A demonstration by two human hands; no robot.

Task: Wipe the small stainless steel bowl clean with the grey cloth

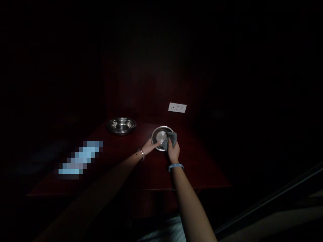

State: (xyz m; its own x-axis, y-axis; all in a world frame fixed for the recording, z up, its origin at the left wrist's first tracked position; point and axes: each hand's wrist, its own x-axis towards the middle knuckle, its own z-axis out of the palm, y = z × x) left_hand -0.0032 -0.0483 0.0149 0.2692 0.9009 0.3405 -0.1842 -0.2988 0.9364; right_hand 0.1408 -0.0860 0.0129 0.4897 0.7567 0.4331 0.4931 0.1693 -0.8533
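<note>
near the dark-red worktop's point(199, 168) dim far edge, my left grip point(150, 145) holds a round silver metal bowl point(160, 136), my right grip point(173, 149) a grey fabric cloth point(172, 137).

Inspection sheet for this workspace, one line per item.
Surface: dark red table, dimly lit.
Things: metal bowl, grey cloth against its right side.
Clutter: stacked metal dishes, count unclear; pixelated bluish patch at left, unidentifiable.
Grippers: two bare hands; left hand holds the bowl's rim, right hand holds the cloth. Both wear bracelets.
Cables: nothing seen.
Surroundings: white socket panel on reddish wall; the rest mostly too dark to tell.
</note>
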